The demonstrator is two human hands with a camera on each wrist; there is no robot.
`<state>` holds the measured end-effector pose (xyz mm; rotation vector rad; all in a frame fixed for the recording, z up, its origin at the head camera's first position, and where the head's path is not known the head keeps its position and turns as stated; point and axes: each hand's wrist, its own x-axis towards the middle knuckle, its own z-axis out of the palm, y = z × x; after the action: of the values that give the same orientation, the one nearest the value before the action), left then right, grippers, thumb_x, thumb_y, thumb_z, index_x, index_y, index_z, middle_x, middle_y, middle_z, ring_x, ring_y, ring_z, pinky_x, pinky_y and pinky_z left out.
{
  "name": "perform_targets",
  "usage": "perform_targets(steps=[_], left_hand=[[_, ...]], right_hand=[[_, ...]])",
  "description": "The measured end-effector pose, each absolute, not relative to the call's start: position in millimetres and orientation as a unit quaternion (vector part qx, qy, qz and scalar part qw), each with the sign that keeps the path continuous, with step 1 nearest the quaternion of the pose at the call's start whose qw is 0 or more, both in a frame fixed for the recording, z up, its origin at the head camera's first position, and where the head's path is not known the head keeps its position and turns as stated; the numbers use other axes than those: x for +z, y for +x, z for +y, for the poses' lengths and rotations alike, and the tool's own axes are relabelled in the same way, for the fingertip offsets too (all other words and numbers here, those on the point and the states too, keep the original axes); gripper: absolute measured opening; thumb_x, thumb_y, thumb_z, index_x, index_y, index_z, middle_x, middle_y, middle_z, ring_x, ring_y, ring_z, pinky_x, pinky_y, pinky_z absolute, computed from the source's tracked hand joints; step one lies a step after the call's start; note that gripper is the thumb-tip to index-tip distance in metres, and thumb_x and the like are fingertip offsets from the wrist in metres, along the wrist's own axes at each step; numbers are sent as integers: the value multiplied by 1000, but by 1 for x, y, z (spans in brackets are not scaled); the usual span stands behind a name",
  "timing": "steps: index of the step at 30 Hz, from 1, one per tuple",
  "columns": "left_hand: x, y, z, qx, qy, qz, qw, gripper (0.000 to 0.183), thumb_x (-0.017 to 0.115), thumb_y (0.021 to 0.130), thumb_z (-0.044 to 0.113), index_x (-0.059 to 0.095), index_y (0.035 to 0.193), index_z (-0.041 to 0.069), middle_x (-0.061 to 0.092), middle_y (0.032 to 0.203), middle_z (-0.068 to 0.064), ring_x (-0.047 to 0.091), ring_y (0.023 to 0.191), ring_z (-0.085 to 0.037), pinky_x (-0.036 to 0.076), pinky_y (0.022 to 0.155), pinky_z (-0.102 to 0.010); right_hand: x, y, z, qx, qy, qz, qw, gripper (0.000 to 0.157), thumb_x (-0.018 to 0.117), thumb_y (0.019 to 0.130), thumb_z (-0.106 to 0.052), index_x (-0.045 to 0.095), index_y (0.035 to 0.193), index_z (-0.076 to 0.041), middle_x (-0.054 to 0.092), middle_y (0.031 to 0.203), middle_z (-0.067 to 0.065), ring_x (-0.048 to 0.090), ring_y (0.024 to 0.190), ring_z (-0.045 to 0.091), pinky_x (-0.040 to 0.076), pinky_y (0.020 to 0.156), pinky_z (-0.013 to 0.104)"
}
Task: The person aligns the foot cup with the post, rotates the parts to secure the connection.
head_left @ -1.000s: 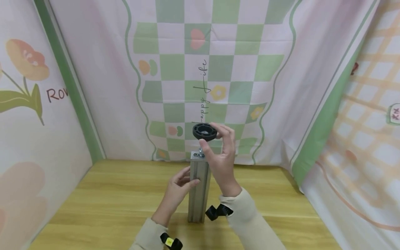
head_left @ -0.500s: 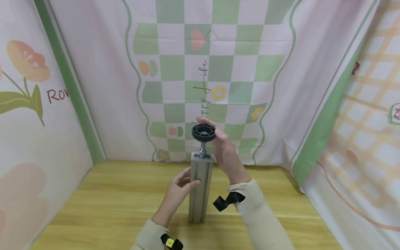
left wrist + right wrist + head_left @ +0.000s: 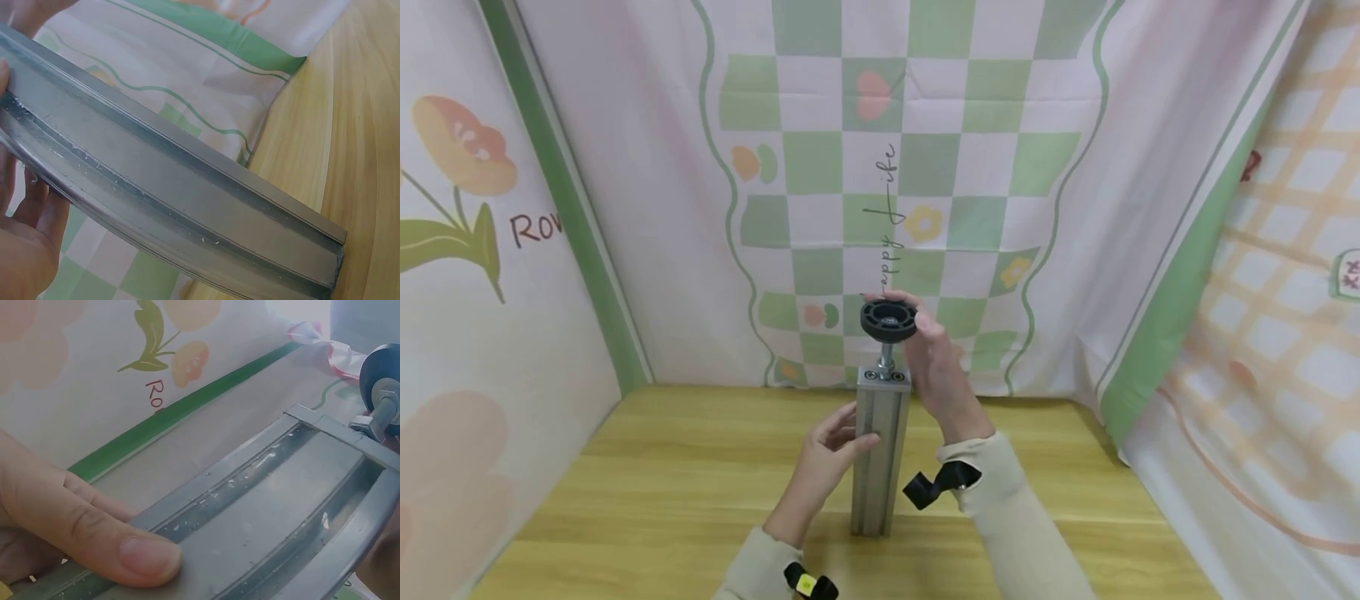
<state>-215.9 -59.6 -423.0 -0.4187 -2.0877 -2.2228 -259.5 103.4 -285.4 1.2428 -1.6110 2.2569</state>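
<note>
Metal post (image 3: 878, 462) standing upright on table (image 3: 662, 475), likely proving heavy, stiff, slick. Left hand (image 3: 829, 454) gripping its nine-o'clock side, seemingly the best hold. Right hand (image 3: 938, 375), fingers loosely extended, touching black knob (image 3: 889, 331) at three o'clock.

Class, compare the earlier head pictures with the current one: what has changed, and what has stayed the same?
Since the first picture, the right hand has shifted slightly right; its thumb no longer crosses in front of the black foot, uncovering the bolt. Since the second, its fingers dipped slightly behind the foot; whether they grip it is unclear. Unchanged: the left hand holds the metal post upright.
</note>
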Motion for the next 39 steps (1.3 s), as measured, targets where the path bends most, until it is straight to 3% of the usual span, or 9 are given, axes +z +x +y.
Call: perform_targets(steps=[3,7,12,16,23,28,33,36,39], left_hand=[[-424,-215,-60,-720,-136,-680,32,58,79,88,31,58,141,17,64,128,-7,62,112,-24,52,92,-39],[-425,-214,-60,-721,-136,-679,33,57,79,88,30,59,141,17,64,127,-7,63,112,-25,52,92,-39],[-424,-213,-60,-720,-128,-682,29,59,80,88,32,58,141,18,64,127,-7,62,112,-24,52,91,-39],[-424,-214,-60,-723,-130,-678,29,59,79,88,32,58,141,18,64,127,-7,62,112,-24,52,92,-40],[-424,-214,-61,-722,-136,-678,30,57,80,88,31,59,140,19,64,127,-6,63,111,-25,52,92,-41],[-422,-213,-61,-716,-136,-684,29,58,79,88,34,59,140,21,64,128,-5,62,113,-24,52,94,-42],[-419,-213,-60,-716,-138,-684,32,55,79,88,33,60,139,21,64,127,-5,63,112,-24,52,93,-41],[-419,-213,-61,-714,-138,-686,32,54,79,88,32,61,139,21,64,126,-5,63,112,-23,53,92,-40],[-419,-213,-60,-713,-135,-687,30,55,79,88,33,61,139,21,65,126,-5,63,112,-24,52,93,-41]], right_hand=[[-288,-257,102,743,394,-536,66,47,48,98,-52,55,133,-21,55,142,10,34,142,30,5,117,54],[-291,-253,102,739,371,-552,106,39,47,98,-42,54,129,-21,59,136,6,42,135,30,13,116,49],[-294,-246,101,722,353,-570,175,33,48,97,-27,53,127,-16,57,136,10,51,126,30,32,109,41],[-294,-240,99,723,345,-565,196,31,54,96,-22,52,126,-15,54,138,14,53,121,32,45,100,37],[-293,-231,94,668,302,-616,289,30,68,93,-27,53,116,-15,56,132,7,49,113,27,32,101,43],[-290,-228,88,626,294,-622,366,43,77,89,-28,50,110,-3,57,125,5,49,110,26,35,96,40],[-286,-228,80,583,282,-630,429,50,82,83,-33,50,106,-2,51,117,2,47,104,24,38,86,34],[-287,-227,77,574,278,-639,431,56,80,84,-42,52,114,-4,50,121,2,45,111,23,35,92,41],[-289,-224,79,597,286,-648,376,56,65,92,-43,48,132,-7,45,137,2,41,127,22,29,103,50]])
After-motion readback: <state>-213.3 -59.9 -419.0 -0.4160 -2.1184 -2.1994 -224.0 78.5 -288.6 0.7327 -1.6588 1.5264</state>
